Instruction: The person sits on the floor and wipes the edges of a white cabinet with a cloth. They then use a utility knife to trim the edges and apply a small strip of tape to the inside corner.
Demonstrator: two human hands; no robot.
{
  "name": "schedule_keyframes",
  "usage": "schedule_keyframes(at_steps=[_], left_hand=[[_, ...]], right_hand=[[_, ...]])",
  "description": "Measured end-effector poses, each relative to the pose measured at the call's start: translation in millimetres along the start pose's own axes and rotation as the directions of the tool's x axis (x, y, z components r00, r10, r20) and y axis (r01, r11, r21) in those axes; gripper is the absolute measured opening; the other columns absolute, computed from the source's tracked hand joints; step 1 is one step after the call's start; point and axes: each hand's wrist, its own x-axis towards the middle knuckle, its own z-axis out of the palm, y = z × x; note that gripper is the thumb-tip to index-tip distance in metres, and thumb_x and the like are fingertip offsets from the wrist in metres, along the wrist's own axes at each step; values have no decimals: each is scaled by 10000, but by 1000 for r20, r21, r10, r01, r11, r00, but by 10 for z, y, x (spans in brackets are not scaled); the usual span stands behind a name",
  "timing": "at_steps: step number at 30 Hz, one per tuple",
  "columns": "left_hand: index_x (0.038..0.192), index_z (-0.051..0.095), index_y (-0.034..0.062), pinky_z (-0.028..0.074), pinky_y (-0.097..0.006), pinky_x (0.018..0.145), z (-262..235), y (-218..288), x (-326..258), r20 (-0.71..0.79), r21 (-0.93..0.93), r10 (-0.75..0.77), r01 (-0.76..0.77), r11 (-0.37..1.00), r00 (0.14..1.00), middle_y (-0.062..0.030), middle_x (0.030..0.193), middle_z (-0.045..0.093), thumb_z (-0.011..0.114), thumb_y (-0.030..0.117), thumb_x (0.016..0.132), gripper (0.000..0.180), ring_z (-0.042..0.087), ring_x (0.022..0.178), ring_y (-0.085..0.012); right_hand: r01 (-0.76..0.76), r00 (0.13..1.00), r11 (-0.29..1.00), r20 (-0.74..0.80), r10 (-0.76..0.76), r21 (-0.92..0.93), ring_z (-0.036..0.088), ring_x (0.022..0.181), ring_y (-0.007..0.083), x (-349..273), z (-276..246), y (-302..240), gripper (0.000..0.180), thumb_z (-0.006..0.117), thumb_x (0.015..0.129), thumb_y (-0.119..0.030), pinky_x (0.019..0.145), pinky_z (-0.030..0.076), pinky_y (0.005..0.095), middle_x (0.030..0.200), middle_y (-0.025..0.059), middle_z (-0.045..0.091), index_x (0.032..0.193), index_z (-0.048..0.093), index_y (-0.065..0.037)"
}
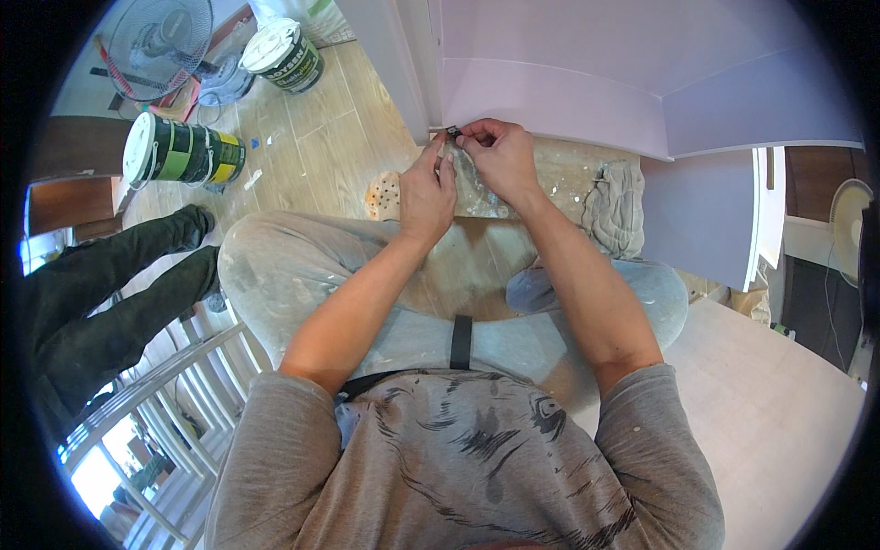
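Observation:
I sit on the floor with my legs folded, facing a lilac wall panel point(550, 92). My left hand point(426, 188) and my right hand point(500, 160) are raised together in front of me. Both pinch a small dark object point(453, 134) at the fingertips, close to the panel's lower edge. A small clear plastic bag point(477, 188) hangs below between the two hands. What the dark object is cannot be told.
A grey rag point(616, 206) lies on the floor to the right. A perforated orange piece point(383, 194) sits left of my hands. Two paint buckets point(183, 151) point(284, 55) and a fan point(156, 46) stand far left. Another person's dark-trousered legs point(119, 284) stretch along the left.

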Motion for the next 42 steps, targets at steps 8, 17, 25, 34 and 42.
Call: schedule_keyframes(at_steps=[8, 17, 25, 34, 42], left_hand=[[1491, 607, 30, 549, -366, 724, 8, -6, 4, 3, 9, -2, 2, 1000, 1000, -140, 787, 713, 573, 192, 1083, 441, 688, 707, -220], [1500, 597, 36, 539, -372, 701, 19, -44, 7, 0, 20, 29, -29, 999, 1000, -132, 764, 681, 573, 185, 1076, 451, 657, 672, -221], [1479, 615, 48, 543, -379, 700, 17, -40, 4, -13, 9, 24, -24, 1000, 1000, -133, 775, 693, 577, 201, 1078, 430, 668, 678, -234], [1448, 624, 47, 542, -379, 705, 6, -2, -15, -7, 11, 13, -13, 1000, 1000, -129, 794, 703, 596, 194, 1071, 406, 673, 693, -231], [1499, 596, 46, 534, -379, 699, 3, 12, -16, 6, -3, -3, 3, 1000, 1000, -131, 785, 690, 598, 180, 1068, 452, 648, 674, -230]], right_hand=[[8, 1000, 1000, -12, -8, -11, 690, 750, 105, 16, 23, 38, 174, 805, 889, -84, 735, 564, 286, 867, 81, 797, 1028, 808, 21], [11, 1000, 1000, -4, -11, -13, 706, 761, 115, 20, 29, 45, 184, 808, 892, -93, 744, 570, 293, 874, 89, 802, 1038, 811, 20], [62, 998, 998, 14, -62, -10, 698, 769, 110, 22, 24, 62, 194, 812, 896, -103, 747, 567, 293, 879, 83, 799, 1045, 808, 22], [5, 1000, 999, 21, -6, 48, 668, 771, 98, 33, 16, 94, 157, 801, 905, -89, 729, 544, 284, 860, 53, 774, 1020, 792, 18], [25, 1000, 999, -5, -25, 22, 726, 752, 155, 9, 9, 24, 158, 783, 898, -83, 737, 575, 315, 863, 119, 797, 1016, 800, 22]])
